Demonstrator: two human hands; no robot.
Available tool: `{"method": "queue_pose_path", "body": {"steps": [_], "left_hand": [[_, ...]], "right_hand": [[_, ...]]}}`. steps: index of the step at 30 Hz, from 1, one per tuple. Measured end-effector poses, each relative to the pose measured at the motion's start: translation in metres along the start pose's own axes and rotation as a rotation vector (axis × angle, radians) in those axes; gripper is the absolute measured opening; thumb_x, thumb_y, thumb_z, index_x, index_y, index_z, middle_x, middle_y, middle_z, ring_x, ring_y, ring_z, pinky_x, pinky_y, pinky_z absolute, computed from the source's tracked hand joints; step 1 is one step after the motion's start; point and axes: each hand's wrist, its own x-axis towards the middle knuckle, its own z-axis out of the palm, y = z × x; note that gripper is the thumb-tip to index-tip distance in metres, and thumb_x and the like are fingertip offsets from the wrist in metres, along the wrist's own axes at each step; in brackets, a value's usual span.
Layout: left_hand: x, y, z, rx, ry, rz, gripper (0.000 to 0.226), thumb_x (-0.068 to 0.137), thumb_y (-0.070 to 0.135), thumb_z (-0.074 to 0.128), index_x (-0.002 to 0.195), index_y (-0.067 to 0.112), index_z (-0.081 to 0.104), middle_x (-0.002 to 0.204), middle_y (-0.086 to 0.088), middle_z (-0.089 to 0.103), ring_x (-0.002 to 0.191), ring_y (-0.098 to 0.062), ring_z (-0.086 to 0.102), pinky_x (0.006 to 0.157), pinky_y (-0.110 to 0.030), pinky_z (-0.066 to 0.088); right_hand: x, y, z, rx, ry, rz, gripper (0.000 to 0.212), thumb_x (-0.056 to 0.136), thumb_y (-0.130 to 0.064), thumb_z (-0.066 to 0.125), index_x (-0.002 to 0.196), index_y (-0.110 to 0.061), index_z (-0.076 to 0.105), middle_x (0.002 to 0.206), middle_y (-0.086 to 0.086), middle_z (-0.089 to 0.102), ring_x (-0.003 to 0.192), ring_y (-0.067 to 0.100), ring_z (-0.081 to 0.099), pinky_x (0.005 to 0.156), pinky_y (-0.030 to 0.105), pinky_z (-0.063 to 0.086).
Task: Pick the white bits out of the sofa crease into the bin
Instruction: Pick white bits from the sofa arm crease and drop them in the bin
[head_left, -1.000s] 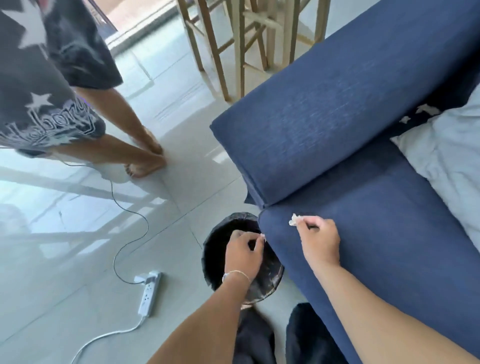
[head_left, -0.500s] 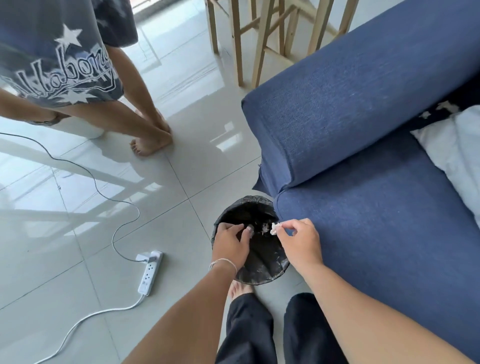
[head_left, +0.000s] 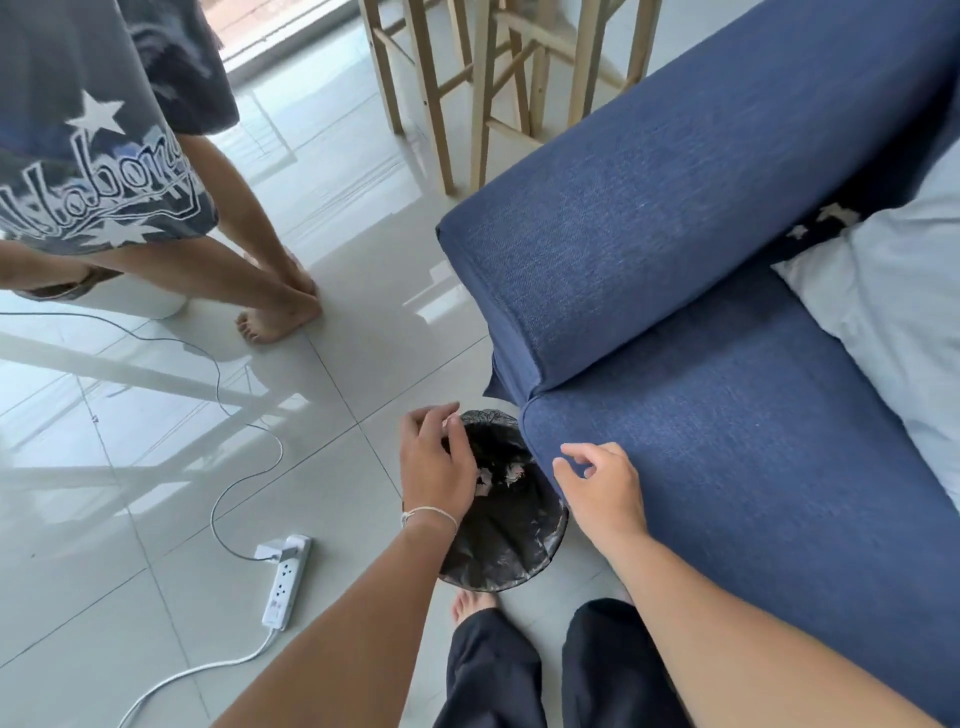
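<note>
Head view looks down on a round bin (head_left: 540, 551) lined with a black bag, standing upright on the floor tiles (head_left: 332, 395), mouth facing up, touching the front corner of the blue sofa (head_left: 727, 415). White bits (head_left: 485, 475) lie inside it. Left hand (head_left: 436, 467) hovers over the bin's rim, fingers loosely spread, grasping nothing. Right hand (head_left: 602, 488) rests at the seat edge, fingers released and empty. More white bits (head_left: 826, 218) sit far up the sofa crease, which runs diagonally up to the right

Black-lined bin (head_left: 511, 545) sits on the floor against the blue sofa (head_left: 727, 415) corner, few white bits (head_left: 485, 475) inside.
</note>
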Motion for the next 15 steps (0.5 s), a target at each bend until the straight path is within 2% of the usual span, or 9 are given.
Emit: {"method": "queue_pose_path", "body": {"steps": [2,4,6,9,12,15], "left_hand": [[0.01,0.04,0.006,-0.105,0.114,0.127,0.022,0.1,0.013,0.054,0.114,0.012,0.071,0.115,-0.006,0.055,0.112,-0.018,0.056,0.099,-0.021,0.044],[0.02,0.083,0.013,-0.178,0.162,0.344,0.021,0.099,0.012,0.055,0.112,0.009,0.07,0.116,-0.01,0.057,0.113,-0.021,0.057,0.101,-0.031,0.046],[0.025,0.129,0.028,-0.245,0.129,0.557,0.021,0.098,0.012,0.054,0.114,0.007,0.068,0.119,-0.013,0.057,0.118,-0.026,0.058,0.106,-0.027,0.042],[0.028,0.19,0.059,-0.262,-0.014,0.708,0.028,0.099,0.012,0.054,0.124,0.005,0.064,0.13,-0.015,0.054,0.138,-0.029,0.047,0.114,-0.025,0.035],[0.037,0.241,0.103,-0.115,-0.202,0.79,0.04,0.1,0.02,0.054,0.138,0.007,0.056,0.143,-0.016,0.048,0.149,-0.033,0.033,0.118,-0.038,0.034],[0.064,0.276,0.148,0.182,-0.251,0.888,0.053,0.101,0.029,0.05,0.149,0.009,0.044,0.152,-0.018,0.041,0.151,-0.037,0.026,0.12,-0.046,0.029]], "right_hand": [[0.016,0.006,-0.02,0.043,0.063,0.003,0.021,0.088,-0.034,0.067,0.107,-0.028,0.073,0.099,-0.01,0.054,0.09,0.008,0.057,0.074,0.023,0.046],[0.039,0.01,-0.046,0.05,0.133,-0.011,0.019,0.088,-0.036,0.066,0.106,-0.03,0.072,0.097,-0.011,0.054,0.093,0.01,0.057,0.074,0.021,0.043],[0.071,0.012,-0.081,0.056,0.218,-0.007,0.02,0.088,-0.038,0.065,0.106,-0.03,0.071,0.098,-0.009,0.055,0.096,0.012,0.058,0.078,0.025,0.045],[0.118,0.011,-0.138,0.042,0.33,-0.016,0.024,0.088,-0.041,0.064,0.109,-0.03,0.069,0.1,-0.008,0.055,0.097,0.013,0.058,0.08,0.029,0.046],[0.158,0.011,-0.19,0.018,0.403,-0.069,0.027,0.088,-0.04,0.065,0.112,-0.028,0.068,0.102,-0.006,0.056,0.096,0.013,0.057,0.082,0.029,0.046],[0.191,0.011,-0.226,-0.008,0.423,-0.122,0.03,0.088,-0.037,0.066,0.115,-0.024,0.068,0.105,-0.004,0.058,0.097,0.014,0.058,0.086,0.03,0.049]]}}
